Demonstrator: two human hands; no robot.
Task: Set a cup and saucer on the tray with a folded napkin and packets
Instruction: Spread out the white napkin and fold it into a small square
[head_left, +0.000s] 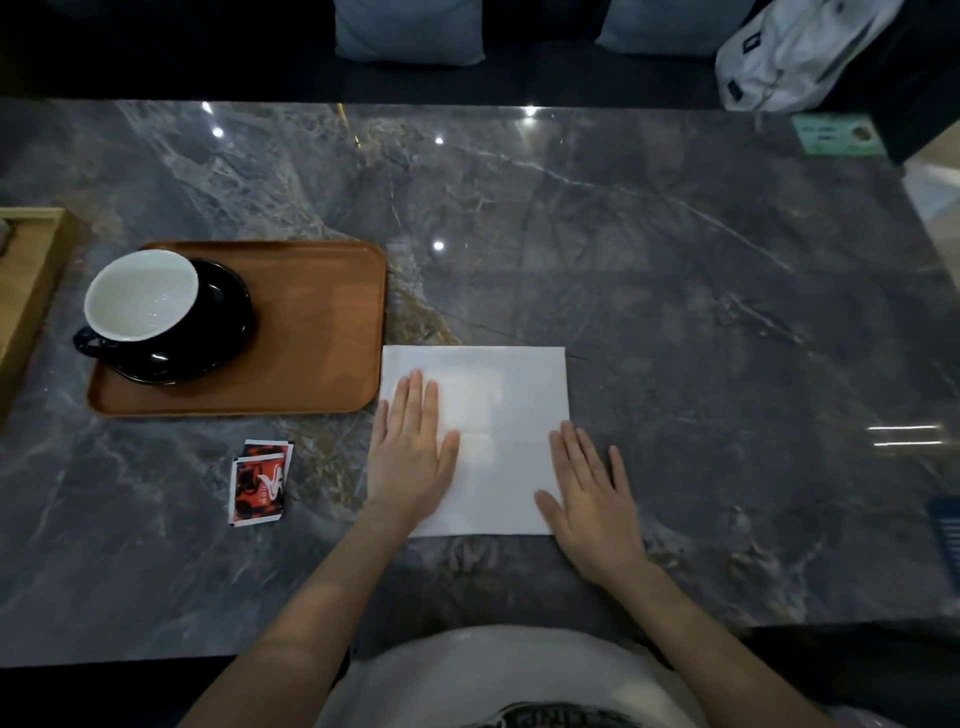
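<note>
A brown wooden tray (322, 338) lies at the left of the marble table. On its left half a dark cup with a white inside (141, 296) stands on a black saucer (228, 317). A white napkin (498, 410) is spread flat on the table just right of the tray. My left hand (410, 452) presses flat on the napkin's left part, fingers together. My right hand (592, 493) lies flat over its lower right corner, fingers slightly apart. Red and black packets (258, 483) sit stacked on the table below the tray.
A light wooden box (26, 291) stands at the left edge. A green card (836, 135) lies at the table's far right corner, and a white bag (795, 52) and cushions (410, 31) rest on the bench behind. A dark object (945, 540) shows at the right edge.
</note>
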